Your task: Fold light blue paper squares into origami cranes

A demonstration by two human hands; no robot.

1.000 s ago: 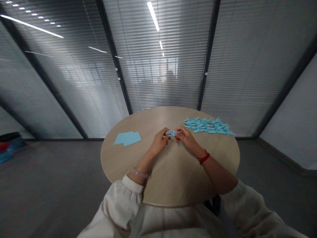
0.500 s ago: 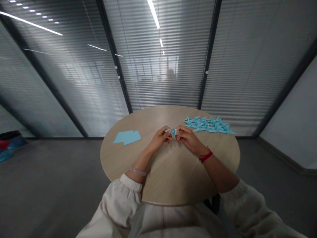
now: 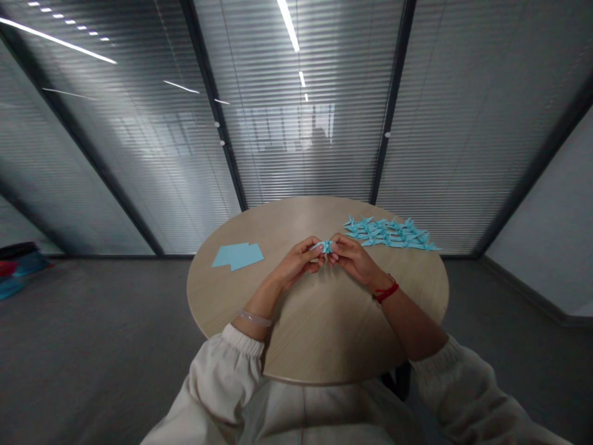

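A small folded piece of light-blue paper, an origami crane by its look (image 3: 327,246), is held above the middle of the round table (image 3: 319,346). My left hand (image 3: 302,258) pinches its left side between thumb and fingers. On its right side my right hand (image 3: 352,256) grips it the same way. The fingertips hide part of the folds. Beyond my right hand lie several finished blue paper cranes (image 3: 389,232) in close rows. Flat blue paper sheets (image 3: 238,255) overlap on the table to the left of my left hand.
Glass panels with blinds (image 3: 310,154) rise behind the table's far edge. A white wall (image 3: 546,228) stands at the right. Dark, blue and red items (image 3: 23,266) sit on the floor at the far left.
The paper crane has shifted slightly to the right between my fingers, and more of its folded middle shows. Both hands keep their pinch; the sheets and the rows of cranes stay put.
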